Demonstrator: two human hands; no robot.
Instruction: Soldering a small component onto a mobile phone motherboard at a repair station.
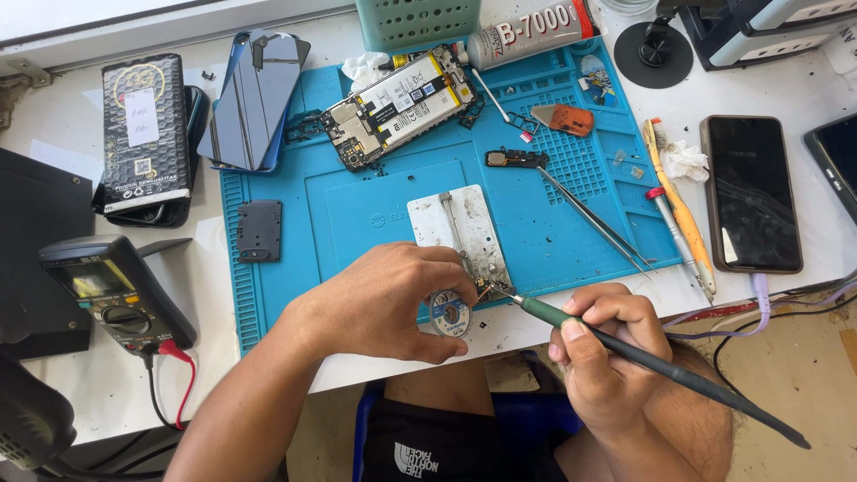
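My right hand (607,348) holds a soldering iron (625,350) with a green grip, like a pen. Its tip touches a small part at the near end of a white metal holder plate (478,223) on the blue work mat (357,196). My left hand (393,299) is closed around a small round spool of solder wick (449,312) and holds its braid against the same spot. An opened phone (397,105) with its battery and board showing lies at the mat's far side.
Tweezers (594,219), a small black part (516,159), an orange pick (567,118), a glue tube (527,31) and a black cover (259,230) lie on the mat. A multimeter (112,295) sits left. A dark phone (748,192), brush and screwdriver lie right.
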